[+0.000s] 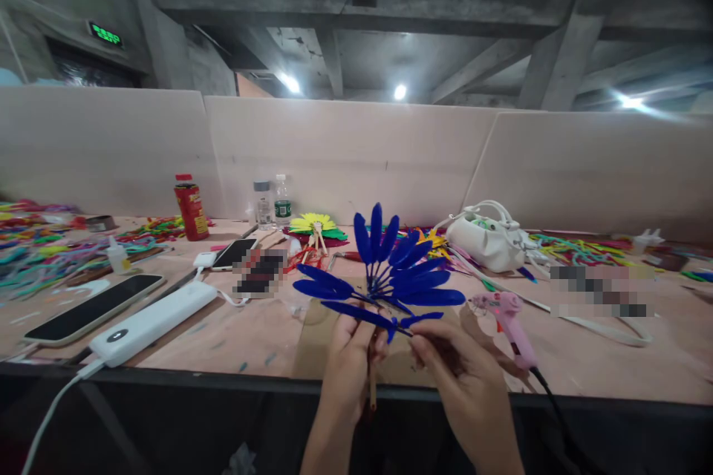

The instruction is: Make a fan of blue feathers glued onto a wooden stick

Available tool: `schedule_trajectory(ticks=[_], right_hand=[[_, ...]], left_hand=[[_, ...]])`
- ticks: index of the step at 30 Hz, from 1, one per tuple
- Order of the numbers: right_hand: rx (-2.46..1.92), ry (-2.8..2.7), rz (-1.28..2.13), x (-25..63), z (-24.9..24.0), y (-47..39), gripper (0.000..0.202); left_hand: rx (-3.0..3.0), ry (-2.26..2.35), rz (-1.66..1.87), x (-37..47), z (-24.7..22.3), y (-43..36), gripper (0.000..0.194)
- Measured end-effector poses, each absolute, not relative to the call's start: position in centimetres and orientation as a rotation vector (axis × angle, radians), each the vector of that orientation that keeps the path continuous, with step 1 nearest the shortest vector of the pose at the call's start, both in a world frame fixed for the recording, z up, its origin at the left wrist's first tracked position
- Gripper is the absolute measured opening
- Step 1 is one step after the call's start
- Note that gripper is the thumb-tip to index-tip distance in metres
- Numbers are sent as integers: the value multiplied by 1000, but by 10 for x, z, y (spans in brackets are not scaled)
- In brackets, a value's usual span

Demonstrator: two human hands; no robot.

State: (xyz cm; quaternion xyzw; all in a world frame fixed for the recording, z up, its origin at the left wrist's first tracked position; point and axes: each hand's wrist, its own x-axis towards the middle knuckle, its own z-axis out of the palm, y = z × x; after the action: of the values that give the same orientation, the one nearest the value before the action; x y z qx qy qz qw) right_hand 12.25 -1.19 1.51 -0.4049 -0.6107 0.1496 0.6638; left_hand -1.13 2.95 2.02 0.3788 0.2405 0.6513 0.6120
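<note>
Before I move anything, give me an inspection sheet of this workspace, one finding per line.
Surface: pink table, specked and smeared; cardboard below the hands.
Things in work: blue feather flower, held up; pink glue gun, lying right of it.
Clutter: colourful strips toward both sides, red bottle, white handbag, white-framed phone.
Hands: left hand around the flower's stick, right hand pinching by its lower feathers.
Cables: white cable and glue gun's black cord both drop over the front edge.
Surroundings: pale panels behind, lit exit sign; other people, nothing seen.
</note>
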Motion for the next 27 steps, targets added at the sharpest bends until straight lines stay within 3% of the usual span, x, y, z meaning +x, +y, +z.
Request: schedule_trajectory(ticks=[4,8,11,14,20,23,27], right_hand=[[-899,-1170,504,113,15,-8,23],[-841,-1079,656,116,15,-7,47],[-855,-1030,626,115,17,-8,53],[-905,-1019,497,114,15,-8,50],[-997,-1255,73,113,5,-3,19],[-962,-1283,120,111,4,-1,9],[-958,-1175,179,109,3,3,13]], left_hand=[[834,449,1395,-4,22,21,15],[866,452,1336,-4,23,17,23],[936,483,1310,-2,21,16,33],[984,528,1314,2,18,16,40],[879,544,1385,9,15,17,40],[812,504,1399,9,17,18,40],[816,477,1404,9,18,18,43]])
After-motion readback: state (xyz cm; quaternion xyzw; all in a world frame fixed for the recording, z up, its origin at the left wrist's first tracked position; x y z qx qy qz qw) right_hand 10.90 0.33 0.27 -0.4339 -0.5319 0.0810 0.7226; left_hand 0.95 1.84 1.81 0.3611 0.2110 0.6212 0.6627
